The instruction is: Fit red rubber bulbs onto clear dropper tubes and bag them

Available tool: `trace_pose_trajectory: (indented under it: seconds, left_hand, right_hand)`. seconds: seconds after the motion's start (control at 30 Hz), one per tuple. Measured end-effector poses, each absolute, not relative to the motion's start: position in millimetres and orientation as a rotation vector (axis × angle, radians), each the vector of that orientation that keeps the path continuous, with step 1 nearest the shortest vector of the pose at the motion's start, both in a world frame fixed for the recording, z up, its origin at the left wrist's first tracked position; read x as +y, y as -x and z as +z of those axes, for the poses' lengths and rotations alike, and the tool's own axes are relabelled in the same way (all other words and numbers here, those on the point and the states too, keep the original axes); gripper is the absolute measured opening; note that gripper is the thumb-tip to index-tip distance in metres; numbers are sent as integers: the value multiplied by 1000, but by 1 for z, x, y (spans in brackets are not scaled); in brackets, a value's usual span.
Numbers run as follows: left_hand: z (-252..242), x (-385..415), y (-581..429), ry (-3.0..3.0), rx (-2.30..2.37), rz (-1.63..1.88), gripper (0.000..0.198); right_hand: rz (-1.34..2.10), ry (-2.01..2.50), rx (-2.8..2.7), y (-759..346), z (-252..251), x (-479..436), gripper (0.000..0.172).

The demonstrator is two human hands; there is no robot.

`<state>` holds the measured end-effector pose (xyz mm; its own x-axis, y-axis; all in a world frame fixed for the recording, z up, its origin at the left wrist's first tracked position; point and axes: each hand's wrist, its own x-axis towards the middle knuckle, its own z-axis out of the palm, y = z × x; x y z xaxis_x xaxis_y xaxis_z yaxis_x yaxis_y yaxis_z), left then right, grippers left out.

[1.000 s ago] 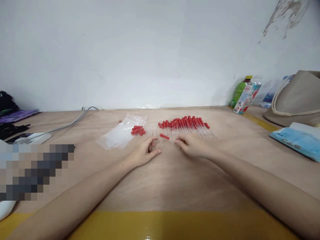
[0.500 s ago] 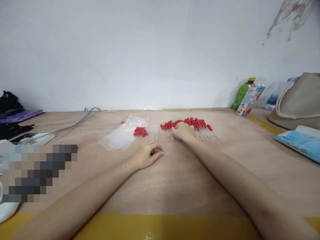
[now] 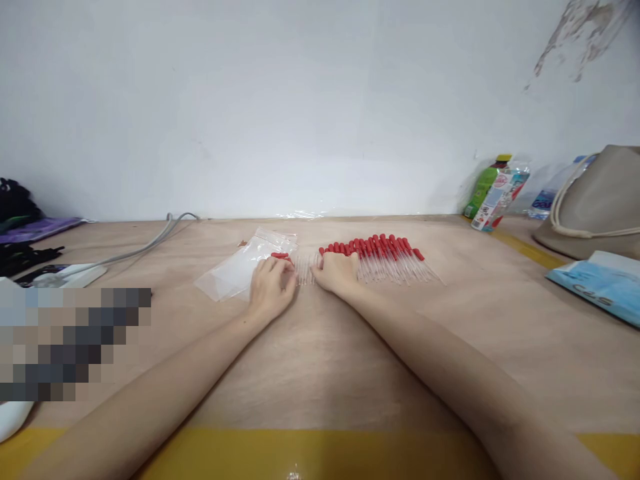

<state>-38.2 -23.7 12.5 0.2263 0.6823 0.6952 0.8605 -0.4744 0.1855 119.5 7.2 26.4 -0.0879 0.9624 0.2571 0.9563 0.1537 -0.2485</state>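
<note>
Beside clear bag [image 3: 230, 273], left hand [image 3: 270, 287] on red caps [image 3: 280, 255]

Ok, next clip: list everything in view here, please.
droppers: many, clear with red bulbs, row mid-table, right of right hand
bare tubes: several, clear, between the hands
loose bulbs: few, red, at left fingertips
plastic bags: count unclear, clear, left of left hand
cable: one, grey, back left
bottles: at least two, green and clear, by wall, right
bag: one, beige, far right
packet: one, blue, right edge
table: one, tan, yellow front stripe
left hand: one, bare, at the loose bulbs
right hand: one, bare, at the bare tubes
</note>
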Motion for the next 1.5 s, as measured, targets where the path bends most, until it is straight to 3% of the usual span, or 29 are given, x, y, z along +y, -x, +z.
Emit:
trace_pose_trajectory:
  seconds: [0.17,0.37,0.63,0.87,1.17,1.33,1.5]
  left_hand:
    - [10,0,63,1983,-1689,-1049,21]
    - [2,16,74,2224,-1717,-998,37]
    - [4,13,73,2247,-1750,-1032,28]
    - [5,11,72,2194,-1747,-1067,17]
    - [13,-8,59,2217,-1400,-1304,17]
    - [18,-38,42,2691,-1106,-1125,14]
    - [22,-55,31,2812,-1175,-918,13]
  right_hand:
    - [96,1926,-2050,-109,31,13,27]
    - [169,1940,-2086,-104,35,14,27]
    - [121,1881,-2029,-104,30,2,27]
    - [-169,1508,-1892,-133,9,-24,20]
    - [-178,1067,-2033,-203,-8,-53,15]
    - [-186,991,-2037,-221,-9,-58,23]
    - [-119,1013,-2091,-217,-5,-58,16]
